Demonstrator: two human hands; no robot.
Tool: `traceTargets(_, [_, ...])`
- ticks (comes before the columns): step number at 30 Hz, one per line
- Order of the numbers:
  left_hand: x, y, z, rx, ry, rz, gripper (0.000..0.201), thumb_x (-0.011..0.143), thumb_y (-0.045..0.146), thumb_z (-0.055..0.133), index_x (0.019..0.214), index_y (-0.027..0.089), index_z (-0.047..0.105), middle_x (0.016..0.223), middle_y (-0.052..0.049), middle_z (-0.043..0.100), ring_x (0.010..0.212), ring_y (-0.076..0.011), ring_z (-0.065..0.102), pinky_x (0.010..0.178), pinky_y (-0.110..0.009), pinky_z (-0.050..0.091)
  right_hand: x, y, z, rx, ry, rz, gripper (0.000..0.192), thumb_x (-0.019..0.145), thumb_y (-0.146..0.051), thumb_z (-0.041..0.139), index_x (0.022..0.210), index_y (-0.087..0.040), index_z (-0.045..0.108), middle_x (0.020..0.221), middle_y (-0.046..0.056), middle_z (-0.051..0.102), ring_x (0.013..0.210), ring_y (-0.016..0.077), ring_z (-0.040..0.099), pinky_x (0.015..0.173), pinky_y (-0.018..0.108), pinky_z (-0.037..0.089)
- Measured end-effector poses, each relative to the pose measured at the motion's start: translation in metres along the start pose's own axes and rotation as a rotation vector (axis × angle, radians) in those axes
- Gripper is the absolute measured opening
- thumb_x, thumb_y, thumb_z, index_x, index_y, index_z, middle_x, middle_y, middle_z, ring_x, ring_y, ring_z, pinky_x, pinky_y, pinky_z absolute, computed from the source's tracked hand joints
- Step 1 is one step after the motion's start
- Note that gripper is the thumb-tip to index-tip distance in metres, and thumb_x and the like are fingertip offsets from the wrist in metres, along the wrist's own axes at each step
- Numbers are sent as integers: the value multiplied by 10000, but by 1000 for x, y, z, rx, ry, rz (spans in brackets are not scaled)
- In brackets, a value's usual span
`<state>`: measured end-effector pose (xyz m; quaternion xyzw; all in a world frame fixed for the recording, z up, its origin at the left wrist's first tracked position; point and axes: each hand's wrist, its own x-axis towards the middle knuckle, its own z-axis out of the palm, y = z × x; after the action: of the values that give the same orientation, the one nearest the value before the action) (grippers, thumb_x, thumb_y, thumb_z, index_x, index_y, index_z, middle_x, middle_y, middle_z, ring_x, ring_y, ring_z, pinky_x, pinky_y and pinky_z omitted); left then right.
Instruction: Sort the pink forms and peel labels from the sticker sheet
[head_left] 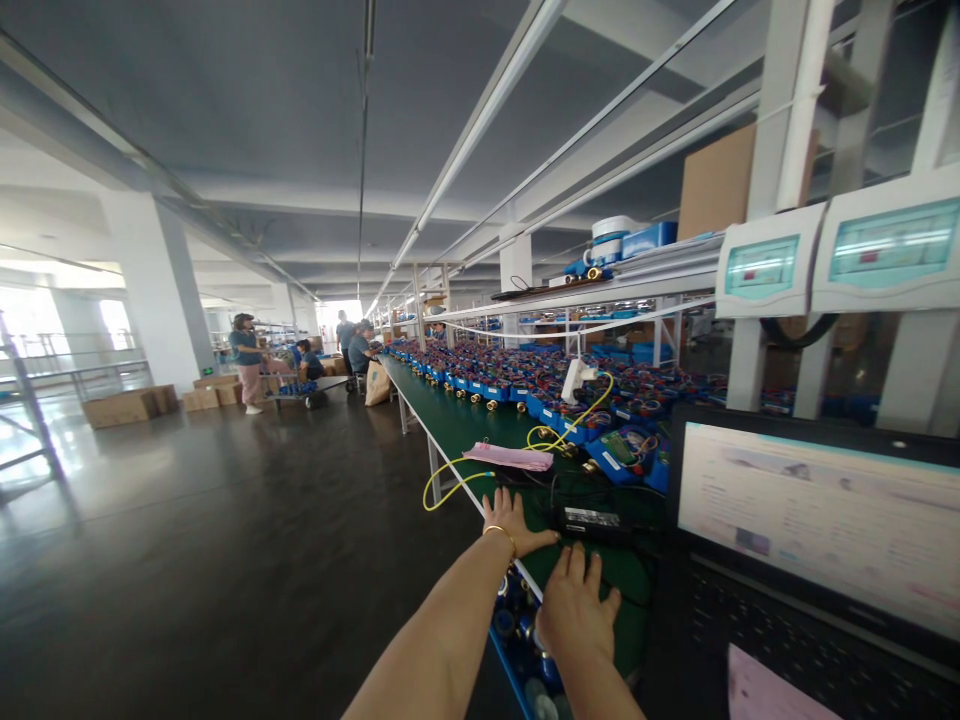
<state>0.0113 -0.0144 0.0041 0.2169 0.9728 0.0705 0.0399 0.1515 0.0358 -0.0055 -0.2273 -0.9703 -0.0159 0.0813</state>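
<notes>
My left hand (516, 522) is spread on the green tabletop close to its edge, holding nothing, with a gold bangle (501, 538) at the wrist. My right hand (576, 604) rests lower down, fingers apart and nothing in it. Just beyond them lies a black power adapter (594, 520) with a label. A stack of pink paper slips (510, 457) and a looped yellow cable (450, 490) sit past my left fingers. To the right stands an open laptop (810, 570) with a lit screen; another pink slip (772, 688) lies on it.
Rows of blue units with wires and brass fittings (480, 385) cover the bench. Below the table edge, a blue bin (517, 680) holds round parts. Several people work farther off; one person (247, 360) stands by a cart. Cardboard boxes (127, 405) are on the floor.
</notes>
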Motion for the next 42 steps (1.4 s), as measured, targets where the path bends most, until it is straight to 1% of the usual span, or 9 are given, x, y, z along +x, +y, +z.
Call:
traceTargets(5, [1, 0, 1, -6, 7, 0, 1080, 653, 807, 253, 1470, 107, 147, 1565, -171, 93, 1446, -310, 3, 1153, -540, -15, 0, 0, 2, -2, 3, -1, 616, 815, -68, 353, 1427, -20, 299, 1478, 162, 248, 1356, 342, 209, 1008, 522, 342])
traceTargets(11, [0, 0, 0, -22, 17, 0, 1096, 644, 816, 270, 1466, 98, 172, 1560, -184, 111, 1443, -324, 22, 1152, -544, -1, -1, 0, -1, -2, 3, -1, 609, 819, -50, 328, 1426, -23, 300, 1476, 166, 252, 1355, 334, 221, 1007, 519, 344])
traceTargets(19, [-1, 0, 0, -32, 24, 0, 1103, 641, 825, 268, 1466, 97, 176, 1557, -192, 110, 1444, -317, 31, 1153, -544, 3, -1, 0, -2, -3, -15, -8, 605, 824, -41, 306, 1428, -26, 296, 1481, 165, 244, 1361, 332, 216, 1013, 526, 337])
traceTargets(29, [-1, 0, 1, -30, 27, 6, 1108, 640, 829, 262, 1465, 96, 172, 1558, -190, 108, 1445, -315, 28, 1153, -543, -5, -1, 0, 0, 2, 26, -11, 609, 813, -78, 405, 1414, -19, 322, 1460, 193, 272, 1348, 337, 242, 1000, 536, 349])
traceTargets(33, [1, -1, 3, -27, 25, 5, 1122, 632, 840, 259, 1467, 97, 161, 1559, -193, 100, 1445, -314, 15, 1152, -547, -9, -2, 0, 0, -12, 38, -8, 591, 826, -61, 354, 1415, -22, 325, 1460, 185, 276, 1348, 334, 243, 998, 529, 353])
traceTargets(38, [3, -3, 4, -23, 12, 4, 1118, 636, 839, 253, 1473, 107, 143, 1568, -155, 88, 1444, -321, -2, 1155, -539, -25, -2, 0, -2, -18, 20, -11, 593, 833, -80, 362, 1420, -20, 312, 1469, 177, 261, 1353, 338, 227, 1001, 526, 354])
traceTargets(42, [3, -2, 4, -33, 18, 5, 1120, 635, 839, 260, 1471, 101, 151, 1563, -175, 97, 1444, -317, 9, 1151, -546, -18, -2, 0, -2, -21, 17, -12, 589, 836, -82, 348, 1421, -26, 316, 1468, 174, 266, 1352, 337, 233, 1001, 520, 354])
